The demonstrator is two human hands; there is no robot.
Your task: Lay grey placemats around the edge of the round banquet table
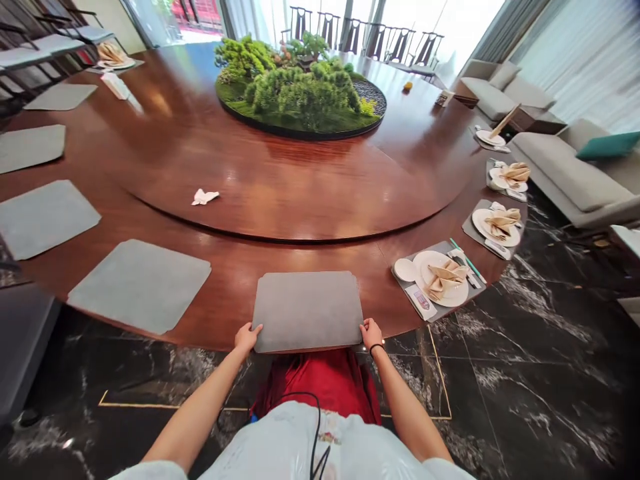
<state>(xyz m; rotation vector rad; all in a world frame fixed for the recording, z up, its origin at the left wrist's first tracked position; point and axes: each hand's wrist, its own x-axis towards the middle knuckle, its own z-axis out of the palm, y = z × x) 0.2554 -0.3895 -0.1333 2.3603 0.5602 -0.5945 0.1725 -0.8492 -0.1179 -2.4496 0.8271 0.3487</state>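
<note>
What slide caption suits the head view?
Left hand and right hand hold a gray placemat at a round wooden table's edge.

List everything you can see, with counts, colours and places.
Table: one, brown, centre
Turntable: one, brown, on the table
Miniature garden: one, green, on the turntable
Crumpled scrap: one, white, on the turntable
Front placemat: one, grey, table's near edge
Other bare placemats: four, grey, table's left
Plate settings: five, white and beige, four right, one far left
Chairs: several, dark-framed, far and left
Sofas: at least two, pale, right
Cushion: one, teal, on a sofa
Curtains: several, pale, background
Floor: one, black veined, below
Left hand: one, gripping front placemat's left edge
Right hand: one, gripping its right edge
</note>
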